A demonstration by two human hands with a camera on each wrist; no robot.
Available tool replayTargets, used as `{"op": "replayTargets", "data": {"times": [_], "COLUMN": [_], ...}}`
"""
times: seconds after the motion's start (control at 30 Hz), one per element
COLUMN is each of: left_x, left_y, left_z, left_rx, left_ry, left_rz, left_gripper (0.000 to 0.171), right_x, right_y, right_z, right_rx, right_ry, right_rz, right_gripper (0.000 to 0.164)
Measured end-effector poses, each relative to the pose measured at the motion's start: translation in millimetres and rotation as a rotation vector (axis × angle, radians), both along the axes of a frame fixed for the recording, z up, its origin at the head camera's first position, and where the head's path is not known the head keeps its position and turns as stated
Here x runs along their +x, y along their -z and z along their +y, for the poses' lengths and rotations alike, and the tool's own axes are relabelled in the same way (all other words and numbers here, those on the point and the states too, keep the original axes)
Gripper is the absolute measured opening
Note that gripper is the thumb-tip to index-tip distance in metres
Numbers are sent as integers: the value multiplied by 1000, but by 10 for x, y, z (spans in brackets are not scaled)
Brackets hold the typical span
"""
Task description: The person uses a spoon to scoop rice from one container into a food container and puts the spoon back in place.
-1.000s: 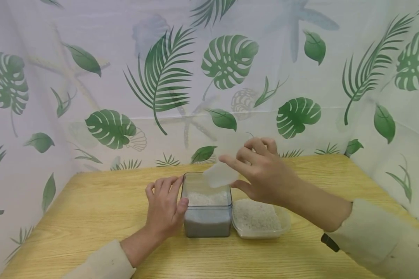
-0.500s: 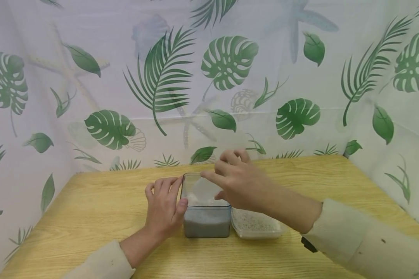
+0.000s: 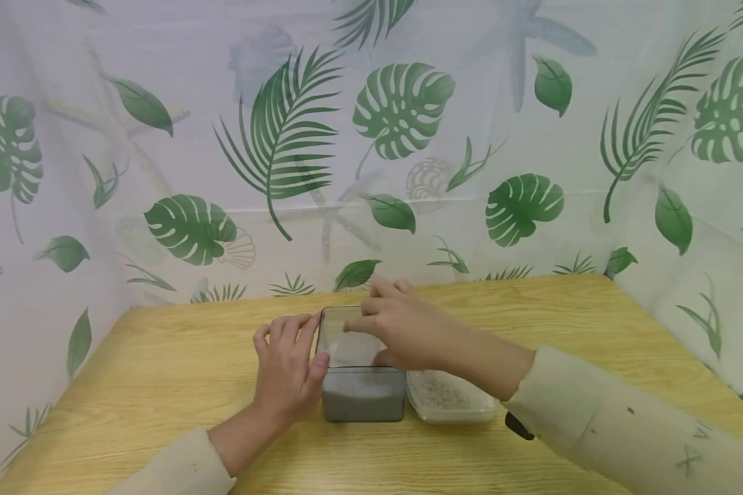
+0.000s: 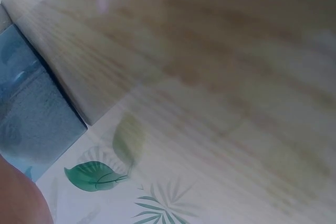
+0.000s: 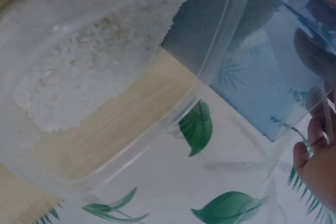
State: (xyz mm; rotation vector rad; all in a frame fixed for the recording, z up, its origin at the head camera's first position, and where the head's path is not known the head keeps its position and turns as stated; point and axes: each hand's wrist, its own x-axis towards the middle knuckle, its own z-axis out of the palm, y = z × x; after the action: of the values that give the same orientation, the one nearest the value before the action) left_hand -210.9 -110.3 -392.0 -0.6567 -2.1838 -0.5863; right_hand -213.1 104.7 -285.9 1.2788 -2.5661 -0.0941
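Observation:
A see-through grey plastic box (image 3: 364,405), partly filled with pale grain, stands mid-table. My left hand (image 3: 287,371) holds it at the left side, thumb by the front corner and index finger by the back one. In my right hand (image 3: 402,333) a translucent white scoop (image 3: 356,349) is pinched between thumb and fingers, low inside the box's opening; its lower edge is hard to make out. Right beside the box sits a clear plastic tub (image 3: 461,417) of white rice (image 5: 89,77), partly hidden under my right forearm. The left wrist view catches the box wall (image 4: 42,98) at its edge.
The wood-grain table (image 3: 179,371) carries both containers. Behind it hangs a white cloth (image 3: 309,268) printed with green leaves, which also closes off both sides. A black strap end (image 3: 519,426) shows below my right sleeve.
My right hand has moved left and down, taking the scoop from above the box's right rim into its opening. My left hand and both containers have stayed in place.

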Motion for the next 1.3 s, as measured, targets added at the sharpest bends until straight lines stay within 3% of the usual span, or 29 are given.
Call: {"op": "replayTargets", "data": {"times": [0.13, 0.27, 1.0, 1.3], "left_x": [-5, -11, -25, 7], "left_y": [-2, 5, 45, 63], "left_z": [-4, -4, 19, 25], "left_rx": [-3, -2, 21, 12], "left_ry": [2, 10, 16, 7], "left_rz": [3, 10, 56, 39], "left_gripper": [83, 81, 83, 83], "right_x": [-85, -137, -93, -12], "right_y": [32, 72, 154, 196], "right_z": [14, 37, 112, 155], "right_rx": [-71, -125, -223, -260], "right_ry": [63, 77, 22, 73], "right_rz": [-208, -284, -213, -154], "right_gripper": [49, 47, 48, 59]}}
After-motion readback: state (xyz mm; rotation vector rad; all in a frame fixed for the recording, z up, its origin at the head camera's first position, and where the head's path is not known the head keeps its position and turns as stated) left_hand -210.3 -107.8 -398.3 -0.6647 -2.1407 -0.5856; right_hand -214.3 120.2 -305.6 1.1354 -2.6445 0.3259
